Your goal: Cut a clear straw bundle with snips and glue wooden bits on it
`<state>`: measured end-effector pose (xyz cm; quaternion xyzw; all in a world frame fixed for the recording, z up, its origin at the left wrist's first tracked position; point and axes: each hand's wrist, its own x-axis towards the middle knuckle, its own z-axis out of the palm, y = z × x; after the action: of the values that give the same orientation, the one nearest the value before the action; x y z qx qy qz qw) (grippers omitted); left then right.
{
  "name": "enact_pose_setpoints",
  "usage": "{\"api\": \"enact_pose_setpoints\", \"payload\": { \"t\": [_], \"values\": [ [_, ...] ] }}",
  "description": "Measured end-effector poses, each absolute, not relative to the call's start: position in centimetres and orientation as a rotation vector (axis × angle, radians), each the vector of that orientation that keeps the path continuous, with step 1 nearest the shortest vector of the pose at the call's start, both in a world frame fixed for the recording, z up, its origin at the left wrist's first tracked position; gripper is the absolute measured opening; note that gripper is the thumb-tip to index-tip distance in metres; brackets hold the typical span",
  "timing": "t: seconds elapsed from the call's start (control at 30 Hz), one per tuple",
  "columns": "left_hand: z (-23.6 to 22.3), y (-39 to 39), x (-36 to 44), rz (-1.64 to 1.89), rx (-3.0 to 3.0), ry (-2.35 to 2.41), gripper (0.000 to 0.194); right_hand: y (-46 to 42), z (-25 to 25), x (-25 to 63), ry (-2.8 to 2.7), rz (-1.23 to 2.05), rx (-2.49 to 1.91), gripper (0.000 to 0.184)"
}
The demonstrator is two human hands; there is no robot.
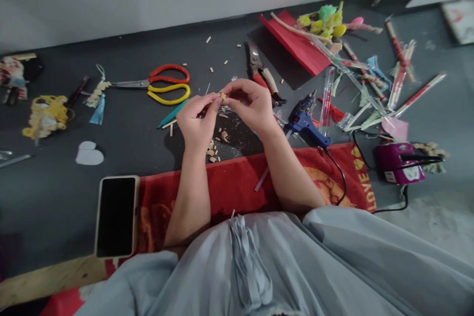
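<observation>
Between the fingertips of both hands is a small tan piece (222, 96), light like wood; its exact kind is too small to tell. My left hand (199, 117) pinches it from the left, thumb and forefinger together. From the other side my right hand (252, 104) grips it with thumb and forefinger, the other fingers curled. Below them on the dark table lie several small tan bits (213, 150) and crumbs. A teal pen-like stick (172, 114) lies partly behind my left hand. Pruning pliers (259, 66) with red and white handles rest beyond my right hand.
Scissors (163, 84) with red and yellow handles lie left. A blue glue gun (307, 121) with a cord is right, near wrapped sticks (402, 76) and a purple box (400, 163). A phone (116, 217) and red towel (237, 177) are in front; a white heart (89, 154) lies left.
</observation>
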<state>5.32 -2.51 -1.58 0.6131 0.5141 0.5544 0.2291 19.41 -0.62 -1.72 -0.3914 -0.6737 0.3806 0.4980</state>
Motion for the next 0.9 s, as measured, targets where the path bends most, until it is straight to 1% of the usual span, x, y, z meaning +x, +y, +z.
{"api": "enact_pose_setpoints", "payload": {
  "t": [0.2, 0.37, 0.53, 0.7, 0.9],
  "values": [
    [-1.80, -2.55, 5.79, 1.494, 1.503, 1.345, 0.017, -0.50, -1.98, 19.44, -1.576, 0.977, -0.989, 0.029],
    [-1.83, -2.54, 5.85, 1.475, 1.479, 1.355, 0.018, -0.51, -1.95, 19.42, -1.554, 0.994, -0.954, 0.031],
    [-1.82, -2.52, 5.81, 1.465, 1.470, 1.347, 0.018, -0.47, -2.01, 19.44, -1.546, 1.007, -0.908, 0.027],
    [-1.51, -2.53, 5.89, 1.491, 1.430, 1.336, 0.015, -0.53, -2.03, 19.44, -1.563, 1.017, -0.948, 0.029],
    [-1.16, -2.55, 5.96, 1.486, 1.378, 1.356, 0.015, -0.56, -2.03, 19.41, -1.560, 1.015, -0.949, 0.029]
  ]
}}
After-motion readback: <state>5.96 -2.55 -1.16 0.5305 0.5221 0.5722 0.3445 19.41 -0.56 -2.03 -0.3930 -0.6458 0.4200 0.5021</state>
